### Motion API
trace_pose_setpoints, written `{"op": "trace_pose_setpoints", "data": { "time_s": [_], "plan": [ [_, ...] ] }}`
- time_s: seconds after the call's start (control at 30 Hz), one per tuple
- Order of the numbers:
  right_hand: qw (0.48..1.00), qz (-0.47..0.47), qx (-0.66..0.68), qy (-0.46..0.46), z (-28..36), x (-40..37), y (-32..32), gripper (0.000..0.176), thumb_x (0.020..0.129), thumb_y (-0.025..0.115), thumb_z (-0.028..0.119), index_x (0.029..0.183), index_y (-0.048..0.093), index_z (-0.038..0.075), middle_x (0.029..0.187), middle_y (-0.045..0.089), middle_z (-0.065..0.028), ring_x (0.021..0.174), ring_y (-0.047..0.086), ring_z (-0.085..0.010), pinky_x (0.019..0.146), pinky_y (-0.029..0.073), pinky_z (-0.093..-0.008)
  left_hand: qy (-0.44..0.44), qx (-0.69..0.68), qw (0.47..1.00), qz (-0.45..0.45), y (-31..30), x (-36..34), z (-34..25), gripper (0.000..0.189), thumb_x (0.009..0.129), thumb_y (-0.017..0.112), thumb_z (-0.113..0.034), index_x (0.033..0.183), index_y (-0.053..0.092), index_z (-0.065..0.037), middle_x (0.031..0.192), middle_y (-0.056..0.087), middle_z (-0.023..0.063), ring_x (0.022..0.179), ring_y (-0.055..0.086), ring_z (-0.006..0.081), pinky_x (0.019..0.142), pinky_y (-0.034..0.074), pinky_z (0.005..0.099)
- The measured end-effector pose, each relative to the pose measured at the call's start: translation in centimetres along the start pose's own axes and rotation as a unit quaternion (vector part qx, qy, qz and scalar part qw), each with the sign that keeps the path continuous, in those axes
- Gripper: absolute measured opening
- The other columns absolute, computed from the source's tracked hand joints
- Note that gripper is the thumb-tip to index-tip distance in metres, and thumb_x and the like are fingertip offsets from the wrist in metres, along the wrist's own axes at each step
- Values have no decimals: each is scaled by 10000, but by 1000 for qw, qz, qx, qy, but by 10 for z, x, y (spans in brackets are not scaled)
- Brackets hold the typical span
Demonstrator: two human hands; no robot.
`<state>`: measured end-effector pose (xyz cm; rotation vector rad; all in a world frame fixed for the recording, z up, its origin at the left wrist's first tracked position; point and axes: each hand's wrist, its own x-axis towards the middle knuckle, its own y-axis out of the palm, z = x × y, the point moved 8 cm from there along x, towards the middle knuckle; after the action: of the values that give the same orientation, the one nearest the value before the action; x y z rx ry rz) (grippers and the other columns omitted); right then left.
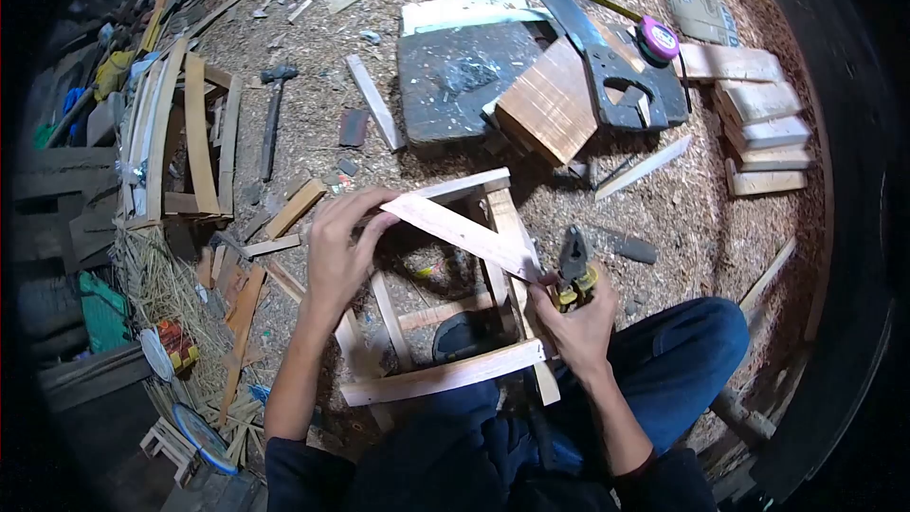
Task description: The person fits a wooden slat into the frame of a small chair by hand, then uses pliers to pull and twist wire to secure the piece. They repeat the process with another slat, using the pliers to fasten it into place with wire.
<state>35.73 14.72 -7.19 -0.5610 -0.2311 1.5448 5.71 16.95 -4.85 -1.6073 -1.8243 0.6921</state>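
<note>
A pale wooden slat (pixel 457 231) slants across the top of a small wooden frame (pixel 450 373) that stands between my knees. My left hand (pixel 338 245) pinches the slat's upper left end between thumb and fingers. In my right hand (pixel 580 325) are pliers (pixel 573 254) with yellow-and-black handles, their dark jaws pointing away from me. The right thumb and fingertips also meet the slat's lower right end, right by the frame's side rail. One of my feet shows through the frame's middle.
Ahead, a hand saw (pixel 621 76) and a pink tape measure (pixel 657 39) lie by a wood block (pixel 550 100) and a dark low board (pixel 445 85). A hammer (pixel 275 118) and another slatted frame (pixel 199 137) are at left. Stacked blocks (pixel 763 118) sit right, on wood shavings.
</note>
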Motion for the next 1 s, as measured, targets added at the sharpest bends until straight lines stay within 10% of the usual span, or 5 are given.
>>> {"op": "trace_pose_setpoints", "data": {
  "time_s": [1.0],
  "plan": [
    [996, 19, 81, 39, -24, -5, -8, 324, 772, 811, 230, 882, 609, 2, 719, 703, -111, 577, 660, -164, 565, 519, -324, 18, 43, 999, 13, 11, 1, -10, 242, 892, 676, -23, 1130, 718, -21, 1052, 705, 137, 992, 663, 268, 910, 482, 360]
  ]
}}
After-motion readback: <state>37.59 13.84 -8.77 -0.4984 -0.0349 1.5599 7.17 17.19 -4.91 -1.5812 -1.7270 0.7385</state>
